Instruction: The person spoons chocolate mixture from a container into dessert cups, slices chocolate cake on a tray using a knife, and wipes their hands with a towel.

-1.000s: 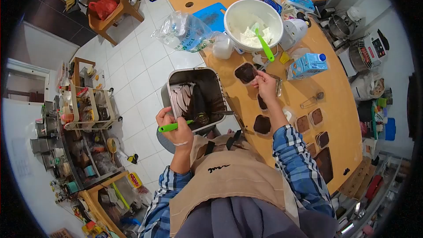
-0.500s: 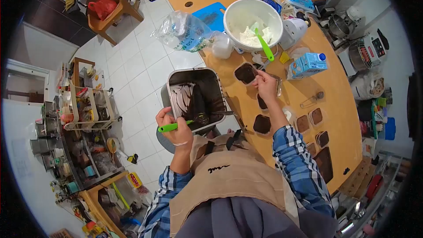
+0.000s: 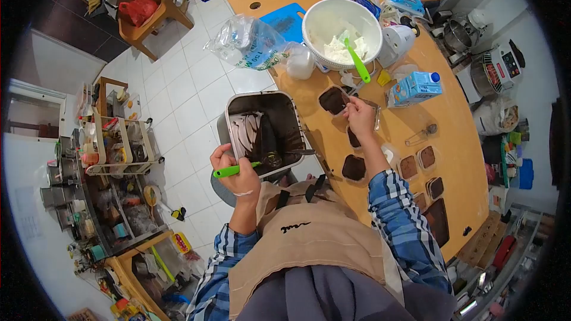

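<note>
My left hand (image 3: 242, 177) grips the near edge of a metal pan (image 3: 262, 102) smeared with dark chocolate, together with the handle of a green spatula (image 3: 228, 172). The pan is tilted off the table's left edge. My right hand (image 3: 360, 116) is closed at a square plastic tub of dark chocolate (image 3: 332, 100); whether its fingers pinch the rim or a small tool is too small to tell. More filled tubs stand nearer me, among them a dark one (image 3: 354, 167) and a brown one (image 3: 408, 167).
A white bowl (image 3: 318, 19) with white cream and a green-handled spatula (image 3: 357, 62) stands at the back. Near it are a milk carton (image 3: 414, 89), a plastic bag (image 3: 247, 41) and a blue board (image 3: 284, 21). A small strainer (image 3: 421, 135) lies right of my right hand.
The tub at my right hand has shifted very slightly to the right. My left hand, the pan and the spatula look unmoved.
</note>
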`<state>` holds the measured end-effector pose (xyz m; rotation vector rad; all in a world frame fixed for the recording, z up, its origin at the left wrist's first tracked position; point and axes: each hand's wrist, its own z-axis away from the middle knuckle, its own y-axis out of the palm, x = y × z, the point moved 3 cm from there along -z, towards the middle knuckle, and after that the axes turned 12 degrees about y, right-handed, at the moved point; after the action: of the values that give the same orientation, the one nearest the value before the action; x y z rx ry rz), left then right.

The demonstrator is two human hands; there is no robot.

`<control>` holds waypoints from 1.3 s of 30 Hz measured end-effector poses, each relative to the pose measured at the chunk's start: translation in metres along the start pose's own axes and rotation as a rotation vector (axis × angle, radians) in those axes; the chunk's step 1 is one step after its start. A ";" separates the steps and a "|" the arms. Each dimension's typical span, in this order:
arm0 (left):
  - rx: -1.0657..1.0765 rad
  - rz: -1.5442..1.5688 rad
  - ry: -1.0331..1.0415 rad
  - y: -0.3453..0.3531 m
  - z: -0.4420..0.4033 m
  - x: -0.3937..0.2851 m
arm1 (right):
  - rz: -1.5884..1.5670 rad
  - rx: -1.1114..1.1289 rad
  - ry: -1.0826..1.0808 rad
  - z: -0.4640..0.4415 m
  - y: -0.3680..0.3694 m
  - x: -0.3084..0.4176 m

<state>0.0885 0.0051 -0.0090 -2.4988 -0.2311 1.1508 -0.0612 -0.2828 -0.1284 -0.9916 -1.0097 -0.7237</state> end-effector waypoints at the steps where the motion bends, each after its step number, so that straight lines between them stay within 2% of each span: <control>1: 0.007 -0.012 -0.022 0.000 0.001 0.002 | 0.010 0.000 0.005 0.000 0.000 0.000; 8: -0.007 -0.021 0.043 0.000 -0.002 -0.004 | 0.047 0.007 0.041 0.003 0.000 0.004; 14: 0.011 -0.005 -0.013 0.000 0.000 0.000 | 0.180 -0.003 0.009 0.007 -0.002 0.017; 17: -0.007 -0.006 0.076 0.001 -0.001 0.001 | 0.248 -0.047 -0.034 0.003 -0.001 0.013; 21: 0.002 0.014 0.024 0.000 0.000 0.004 | 0.309 -0.089 -0.113 0.001 0.000 0.011; 27: 0.010 0.002 0.007 0.000 -0.001 0.000 | 0.320 -0.039 -0.086 0.005 -0.001 0.016; 33: -0.001 0.019 0.007 0.000 0.002 0.003 | 0.338 0.013 -0.005 -0.003 0.003 -0.004; 36: -0.002 0.015 0.003 0.000 0.001 0.002 | 0.236 0.135 0.172 0.002 0.000 0.003; 39: -0.005 0.007 0.019 -0.001 0.000 0.000 | 0.048 0.163 0.302 0.001 0.001 -0.008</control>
<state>0.0886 0.0058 -0.0084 -2.5156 -0.2196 1.1298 -0.0635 -0.2806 -0.1356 -0.7370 -0.7653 -0.7154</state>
